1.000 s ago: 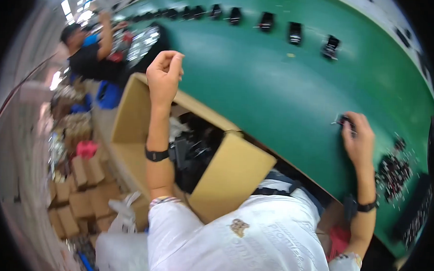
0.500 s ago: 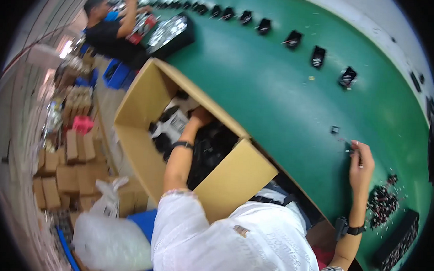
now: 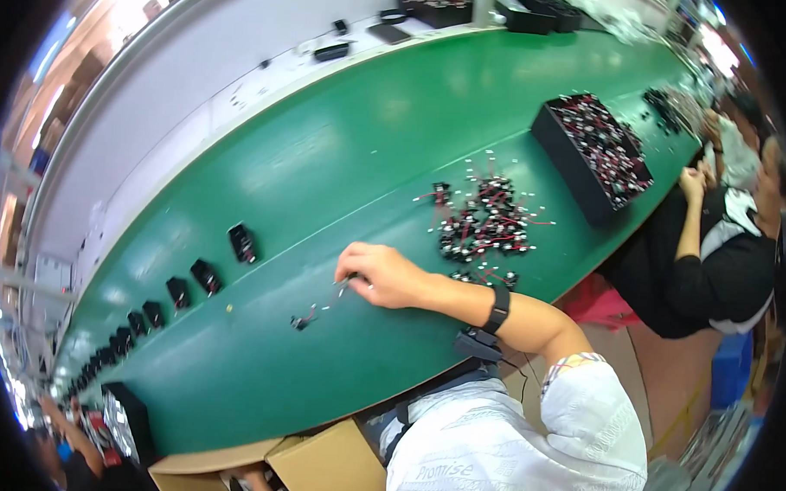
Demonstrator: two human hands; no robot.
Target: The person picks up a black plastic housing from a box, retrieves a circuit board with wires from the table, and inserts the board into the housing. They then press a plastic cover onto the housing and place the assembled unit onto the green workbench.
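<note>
Over the green table point(image 3: 259, 371), my right hand point(image 3: 388, 276) is closed in a pinch. Between its fingertips is a small black part with thin wires point(image 3: 352, 281), mostly covered by the fingers. Just left of it, a similar small wired part point(image 3: 301, 322) lies on the table. At the bottom edge, part of my left hand or forearm point(image 3: 259, 481) shows inside the cardboard box point(image 3: 329, 464). Its fingers are hidden, as are most of the box's contents. To the right of my right hand spreads a loose pile of small black parts with red wires and white plugs point(image 3: 489, 219).
A black box point(image 3: 569, 169) full of wired parts stands at the far right. Several black housings point(image 3: 243, 243) form a row curving away left. A silver-lined black box point(image 3: 127, 422) sits lower left. Co-workers are at the right point(image 3: 713, 257) and lower left point(image 3: 70, 442).
The view has swung to the right, so the pile, the full black box and the co-workers at the right now show. The cardboard box and left arm have slid to the bottom edge.
</note>
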